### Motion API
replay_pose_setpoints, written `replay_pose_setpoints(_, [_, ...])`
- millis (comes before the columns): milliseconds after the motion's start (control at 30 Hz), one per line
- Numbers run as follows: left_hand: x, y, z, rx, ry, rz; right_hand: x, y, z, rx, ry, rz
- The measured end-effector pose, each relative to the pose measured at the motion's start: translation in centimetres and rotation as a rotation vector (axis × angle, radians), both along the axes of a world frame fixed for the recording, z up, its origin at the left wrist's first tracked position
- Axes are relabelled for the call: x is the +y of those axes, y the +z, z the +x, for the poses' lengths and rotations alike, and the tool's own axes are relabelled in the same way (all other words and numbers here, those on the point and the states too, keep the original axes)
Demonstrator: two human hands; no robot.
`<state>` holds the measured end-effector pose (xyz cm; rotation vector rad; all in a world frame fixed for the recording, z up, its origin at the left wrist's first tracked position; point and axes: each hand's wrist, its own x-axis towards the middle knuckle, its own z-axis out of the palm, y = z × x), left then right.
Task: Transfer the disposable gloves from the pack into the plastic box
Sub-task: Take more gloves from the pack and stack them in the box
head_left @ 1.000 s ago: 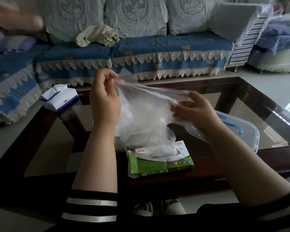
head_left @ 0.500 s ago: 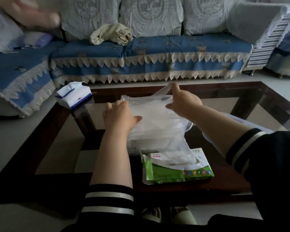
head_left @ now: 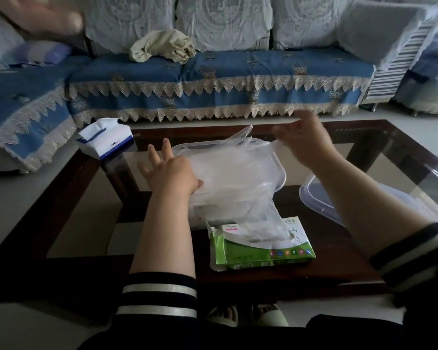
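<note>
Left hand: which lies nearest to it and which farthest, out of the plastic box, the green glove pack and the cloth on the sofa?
From the left hand:
1. Plastic box, right beside it, under its fingers' side.
2. Green glove pack, nearer the person, lower right.
3. Cloth, far back on the sofa.

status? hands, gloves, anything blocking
Left hand flat, pressing gloves into plastic box. Right hand blurred over box's far edge, grip unclear. Glove tail trails to green pack. Nothing blocking.
</note>
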<state>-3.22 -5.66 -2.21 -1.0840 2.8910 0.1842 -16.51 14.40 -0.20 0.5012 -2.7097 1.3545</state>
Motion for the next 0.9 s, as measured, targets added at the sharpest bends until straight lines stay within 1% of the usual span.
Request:
replay_pose_setpoints(67, [0.0, -0.2, 0.1, 0.009, -0.001, -0.006, 2.0, 0.1, 2.1, 0.069, -0.053, -0.138])
replay_pose_setpoints(133, [0.2, -0.3, 0.1, 0.034, 0.004, -0.016, 3.6, -0.2, 4.7, 0.141, -0.07, -0.148])
replay_pose_setpoints(167, [0.3, -0.4, 0.2, 0.053, 0.005, -0.027, 4.3, -0.3, 6.1, 0.148, -0.044, -0.117])
replay_pose_setpoints(200, [0.4, -0.4, 0.3, 0.077, 0.009, -0.042, 4.8, -0.4, 7.3, 0.13, 0.0, -0.057])
replay_pose_setpoints(233, [0.4, -0.4, 0.3, 0.105, 0.013, -0.054, 5.1, -0.5, 8.4, 0.085, 0.046, 0.048])
replay_pose_setpoints(333, [0.6, -0.3, 0.8, 0.255, 0.018, -0.091, 5.8, -2.0, 9.8, -0.108, 0.247, 0.471])
replay_pose_setpoints(367, [0.9, -0.3, 0.9, 0.327, 0.007, -0.103, 5.9, -2.7, 10.1, -0.161, 0.325, 0.554])
replay_pose_setpoints(400, [1.2, -0.2, 1.0, 0.398, -0.009, -0.121, 5.8, -3.6, 10.4, -0.196, 0.385, 0.567])
replay_pose_setpoints(434, [1.3, -0.1, 1.1, 0.464, -0.027, -0.136, 5.5, -4.5, 10.4, -0.217, 0.413, 0.506])
replay_pose_setpoints(500, [2.2, 0.3, 1.0, 0.573, -0.093, -0.149, 5.2, -5.5, 10.6, -0.26, 0.407, 0.302])
replay_pose_setpoints(567, [2.8, 0.4, 0.9, 0.664, -0.17, -0.119, 5.2, -5.8, 10.3, -0.298, 0.418, 0.135])
replay_pose_setpoints(634, [3.3, 0.5, 1.0, 0.725, -0.231, -0.079, 5.4, -5.8, 10.0, -0.337, 0.444, 0.1])
replay_pose_setpoints(767, [5.1, 1.6, 2.2, 0.821, -0.304, -0.017, 6.2, -5.9, 9.3, -0.349, 0.485, 0.155])
replay_pose_setpoints(800, [6.0, 2.2, 2.8, 0.807, -0.325, 0.03, 6.3, -5.8, 9.1, -0.342, 0.479, 0.15])
replay_pose_setpoints(834, [7.2, 2.9, 3.5, 0.736, -0.342, 0.089, 6.5, -5.8, 8.8, -0.338, 0.47, 0.139])
replay_pose_setpoints(900, [9.7, 3.5, 4.5, 0.471, -0.338, 0.158, 6.9, -5.5, 8.6, -0.329, 0.455, 0.132])
